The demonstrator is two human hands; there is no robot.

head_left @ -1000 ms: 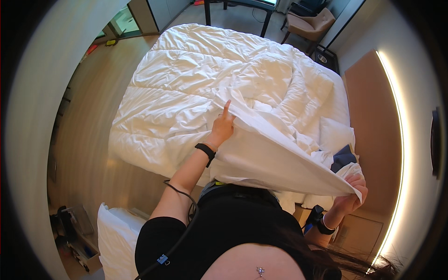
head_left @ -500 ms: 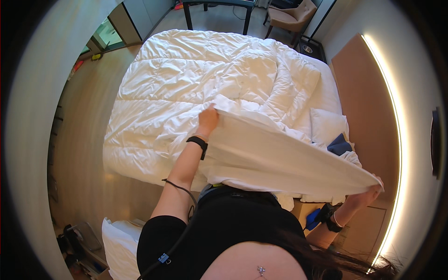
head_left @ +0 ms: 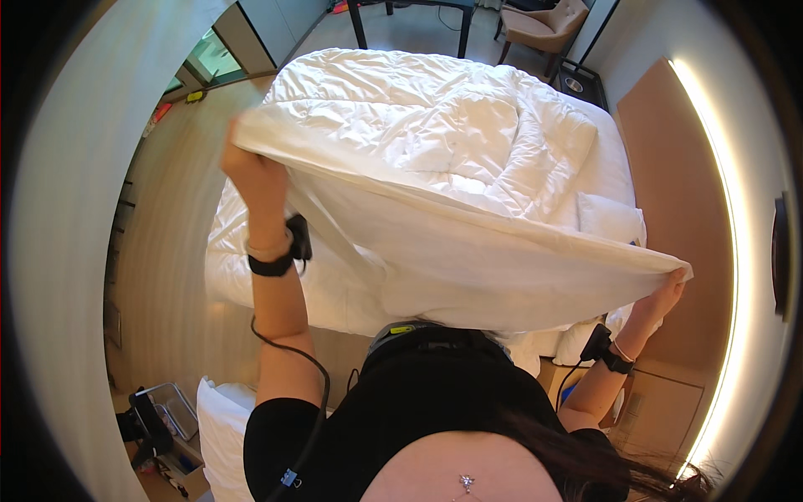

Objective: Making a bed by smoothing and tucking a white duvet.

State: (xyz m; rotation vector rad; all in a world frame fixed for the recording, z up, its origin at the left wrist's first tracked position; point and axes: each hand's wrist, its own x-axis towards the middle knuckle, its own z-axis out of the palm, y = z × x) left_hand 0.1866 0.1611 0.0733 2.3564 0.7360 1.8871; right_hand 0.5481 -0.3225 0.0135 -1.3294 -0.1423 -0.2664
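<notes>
A wide white cloth (head_left: 468, 251), plain bed linen, is stretched between my two hands above the near side of the bed. Its upper edge slopes down from left to right. My left hand (head_left: 253, 171), slightly blurred, is raised at the far left and closed on one corner. At the right, by the headboard, my right hand (head_left: 665, 293) pinches the opposite corner. Beneath and beyond the cloth lies a rumpled white duvet (head_left: 376, 92), partly hidden by it. I cannot tell whether the cloth is a sheet or a case.
A white pillow (head_left: 606, 213) rests by the brown headboard (head_left: 669, 159), which has a light strip beside it. Behind the bed stand a dark table (head_left: 410, 4) and a beige chair (head_left: 544, 29). Another white pillow (head_left: 222, 431) is at lower left, near an open box (head_left: 180, 460).
My left hand has swung outward to the left and up, pulling the cloth wider. My right hand has risen a little. The blue thing near the pillow is now mostly covered.
</notes>
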